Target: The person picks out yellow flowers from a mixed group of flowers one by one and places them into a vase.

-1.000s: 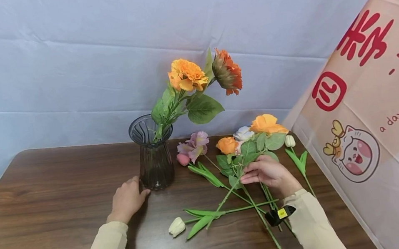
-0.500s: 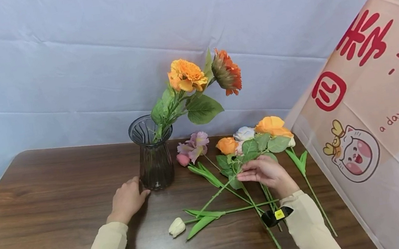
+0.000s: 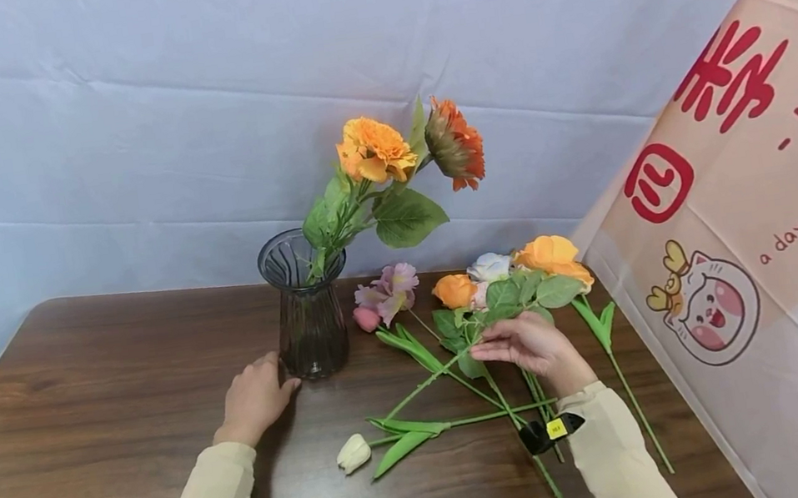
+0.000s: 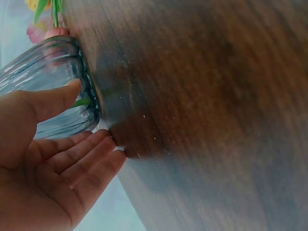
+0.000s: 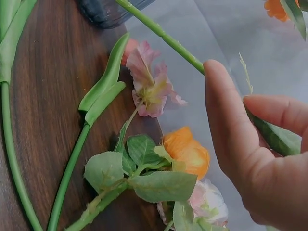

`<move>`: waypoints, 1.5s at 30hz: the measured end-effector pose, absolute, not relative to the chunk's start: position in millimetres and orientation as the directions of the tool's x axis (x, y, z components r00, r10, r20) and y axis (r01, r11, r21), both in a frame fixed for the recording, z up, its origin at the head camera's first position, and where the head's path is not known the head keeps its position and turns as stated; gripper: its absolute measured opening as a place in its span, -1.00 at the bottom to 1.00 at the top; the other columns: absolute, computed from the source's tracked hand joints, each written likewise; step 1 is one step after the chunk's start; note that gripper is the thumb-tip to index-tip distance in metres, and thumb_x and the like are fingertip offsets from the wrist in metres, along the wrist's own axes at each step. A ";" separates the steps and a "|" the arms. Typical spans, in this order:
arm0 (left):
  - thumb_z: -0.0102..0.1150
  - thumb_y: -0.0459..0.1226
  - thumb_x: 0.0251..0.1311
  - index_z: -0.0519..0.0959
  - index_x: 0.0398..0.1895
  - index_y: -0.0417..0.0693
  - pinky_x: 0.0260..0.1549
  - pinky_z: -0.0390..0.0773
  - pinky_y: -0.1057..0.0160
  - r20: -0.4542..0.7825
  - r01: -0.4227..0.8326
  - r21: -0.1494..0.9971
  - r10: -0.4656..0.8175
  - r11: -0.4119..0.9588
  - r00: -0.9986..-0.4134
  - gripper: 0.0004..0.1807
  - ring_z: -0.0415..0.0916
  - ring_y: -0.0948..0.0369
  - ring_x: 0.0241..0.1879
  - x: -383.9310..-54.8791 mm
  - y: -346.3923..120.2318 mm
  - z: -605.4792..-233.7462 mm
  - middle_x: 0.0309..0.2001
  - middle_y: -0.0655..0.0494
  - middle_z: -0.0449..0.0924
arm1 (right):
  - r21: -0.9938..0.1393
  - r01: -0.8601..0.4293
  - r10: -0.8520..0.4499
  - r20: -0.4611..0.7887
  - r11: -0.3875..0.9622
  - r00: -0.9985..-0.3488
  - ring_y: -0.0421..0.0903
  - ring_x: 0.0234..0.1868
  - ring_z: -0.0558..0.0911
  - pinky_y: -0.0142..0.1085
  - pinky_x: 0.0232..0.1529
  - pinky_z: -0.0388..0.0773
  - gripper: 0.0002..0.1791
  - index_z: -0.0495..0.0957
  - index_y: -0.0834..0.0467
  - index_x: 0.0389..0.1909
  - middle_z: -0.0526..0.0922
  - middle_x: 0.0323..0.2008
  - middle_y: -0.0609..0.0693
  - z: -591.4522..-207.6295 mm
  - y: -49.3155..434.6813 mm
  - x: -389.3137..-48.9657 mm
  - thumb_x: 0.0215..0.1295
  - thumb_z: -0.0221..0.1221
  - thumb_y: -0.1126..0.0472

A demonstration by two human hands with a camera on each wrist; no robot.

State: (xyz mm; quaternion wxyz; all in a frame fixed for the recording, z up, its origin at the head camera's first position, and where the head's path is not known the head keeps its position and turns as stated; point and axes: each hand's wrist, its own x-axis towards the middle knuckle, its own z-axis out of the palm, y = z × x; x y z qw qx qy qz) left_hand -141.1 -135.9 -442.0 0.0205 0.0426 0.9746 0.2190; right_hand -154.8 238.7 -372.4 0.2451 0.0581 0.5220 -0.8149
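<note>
In the head view, my left hand [image 3: 255, 400] is at the lower left of a dark ribbed glass vase [image 3: 313, 336], thumb by the front of the base. The left wrist view has the vase base [image 4: 65, 86] between thumb and fingers. My right hand [image 3: 533, 349] pinches the stem of an orange rose [image 3: 554, 260], whose bloom points right and whose stem end slants down left. The right wrist view shows this green stem [image 5: 163, 36] running from the fingers. In the vase lean a yellow-orange flower [image 3: 376, 149] and a deep orange flower [image 3: 455, 143].
Other flowers lie on the brown table [image 3: 89, 424]: a white tulip [image 3: 354, 454], a purple-pink flower [image 3: 391, 290], a pink bud [image 3: 366, 319], a smaller orange rose [image 3: 453, 291] and a pale blue bloom [image 3: 489, 266]. A printed cloth [image 3: 748, 195] hangs at the right.
The held rose's bloom has shifted right and slightly down, while its stem end has swung up and left. My right hand has moved slightly left. My left hand and the vase stay still.
</note>
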 end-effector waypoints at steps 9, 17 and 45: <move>0.22 -0.19 0.11 0.35 0.08 -0.50 -0.25 0.46 -0.15 -0.012 0.078 0.427 0.092 0.901 -0.996 -0.40 0.47 -0.25 -0.17 -142.3 -135.4 -441.7 -0.06 -0.38 0.47 | -0.799 0.464 -0.328 -0.352 -0.382 -0.877 0.16 -0.34 0.65 -0.12 -0.18 0.55 -0.61 0.53 0.47 -0.51 0.57 -0.47 0.29 -368.6 235.9 -156.2 0.25 -0.28 0.60; 0.22 -0.19 0.11 0.34 0.09 -0.50 -0.26 0.47 -0.14 -0.011 0.083 0.425 0.097 0.901 -0.995 -0.39 0.47 -0.26 -0.17 -143.1 -136.2 -443.0 -0.04 -0.39 0.46 | -0.776 0.455 -0.324 -0.336 -0.437 -0.884 0.19 -0.33 0.64 -0.11 -0.18 0.55 -0.60 0.51 0.47 -0.53 0.56 -0.47 0.31 -363.2 235.6 -158.3 0.26 -0.31 0.59; 0.22 -0.19 0.11 0.34 0.10 -0.50 -0.24 0.47 -0.15 -0.021 0.073 0.433 0.091 0.898 -0.996 -0.39 0.46 -0.26 -0.15 -142.5 -136.4 -445.1 -0.03 -0.39 0.45 | -0.779 0.407 -0.368 -0.244 -0.477 -0.897 0.23 -0.29 0.62 -0.12 -0.16 0.55 -0.57 0.54 0.50 -0.48 0.51 -0.38 0.34 -300.0 218.7 -170.2 0.29 -0.34 0.57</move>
